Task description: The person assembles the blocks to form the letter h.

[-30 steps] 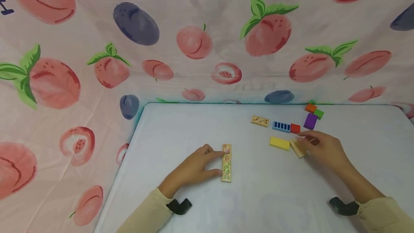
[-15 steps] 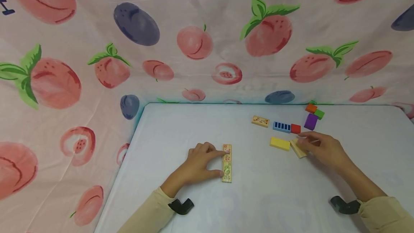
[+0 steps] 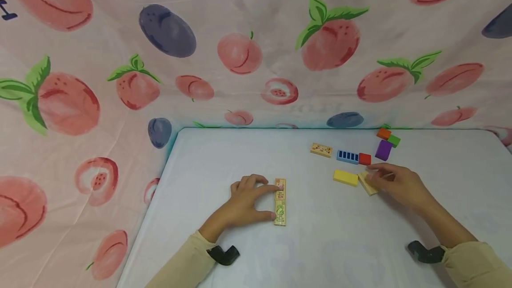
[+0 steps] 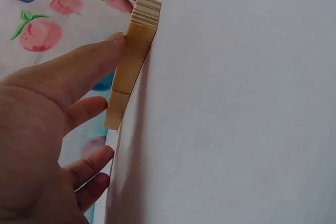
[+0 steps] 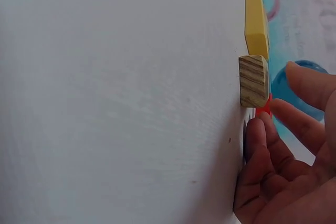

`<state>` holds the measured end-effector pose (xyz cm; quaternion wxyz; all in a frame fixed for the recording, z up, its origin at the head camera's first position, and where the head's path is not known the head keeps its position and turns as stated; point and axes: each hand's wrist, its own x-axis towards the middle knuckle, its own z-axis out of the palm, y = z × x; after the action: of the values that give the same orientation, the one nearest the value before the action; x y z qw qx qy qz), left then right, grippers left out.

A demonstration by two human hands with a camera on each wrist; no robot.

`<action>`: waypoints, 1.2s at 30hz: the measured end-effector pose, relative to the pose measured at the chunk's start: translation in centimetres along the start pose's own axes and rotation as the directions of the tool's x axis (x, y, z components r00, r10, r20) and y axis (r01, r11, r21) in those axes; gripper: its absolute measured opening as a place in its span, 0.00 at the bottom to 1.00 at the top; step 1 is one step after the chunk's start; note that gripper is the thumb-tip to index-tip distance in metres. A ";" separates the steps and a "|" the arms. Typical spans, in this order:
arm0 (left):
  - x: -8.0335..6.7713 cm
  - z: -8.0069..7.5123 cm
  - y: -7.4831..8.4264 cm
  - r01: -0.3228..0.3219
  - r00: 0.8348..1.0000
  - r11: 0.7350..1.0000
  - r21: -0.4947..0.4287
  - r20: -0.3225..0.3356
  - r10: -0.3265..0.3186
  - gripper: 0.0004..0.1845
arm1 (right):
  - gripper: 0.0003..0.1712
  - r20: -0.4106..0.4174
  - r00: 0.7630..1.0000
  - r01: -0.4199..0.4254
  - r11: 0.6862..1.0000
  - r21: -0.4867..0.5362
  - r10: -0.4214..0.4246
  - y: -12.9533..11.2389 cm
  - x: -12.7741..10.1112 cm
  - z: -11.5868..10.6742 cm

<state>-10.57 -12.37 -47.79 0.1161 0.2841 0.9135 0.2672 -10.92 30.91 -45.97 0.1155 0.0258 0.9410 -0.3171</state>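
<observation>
Now my left hand point(image 3: 244, 201) lies open, fingertips steadying 2 printed wooden tiles point(image 3: 280, 202) laid end to end mid-counter point(image 3: 320, 243), so they stay aligned; my right hand point(image 3: 396, 184) pinches a plain wooden tile point(image 3: 366, 183) beside the yellow block point(image 3: 346, 177).

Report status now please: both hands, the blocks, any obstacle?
Left hand touches two wooden blocks laid end to end. Right hand on plain wooden block, beside yellow block. No obstacle between.

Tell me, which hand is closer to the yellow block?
The right hand. It rests just right of the yellow block, with only a plain wooden block between them. The left hand is far off to the block's left, touching the picture blocks.
</observation>
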 end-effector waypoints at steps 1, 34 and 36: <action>0.0 0.1 -0.2 -0.004 1.000 1.000 -0.004 -0.004 0.004 0.36 | 0.37 0.010 1.000 -0.003 1.000 -0.003 0.003 0.0 0.0 0.0; 0.2 1.1 -1.6 -0.026 0.999 1.000 -0.005 -0.047 0.026 0.36 | 0.34 0.063 0.998 0.009 1.000 -0.019 -0.008 0.2 0.4 0.3; 0.2 1.1 -1.6 -0.027 0.999 1.000 -0.002 -0.047 0.027 0.36 | 0.34 0.062 0.998 0.009 1.000 -0.007 -0.009 0.2 0.3 0.3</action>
<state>-11.09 -12.88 -49.61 0.0915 0.2899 0.9116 0.2766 -11.17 30.88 -46.35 0.1430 0.0114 0.9382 -0.3151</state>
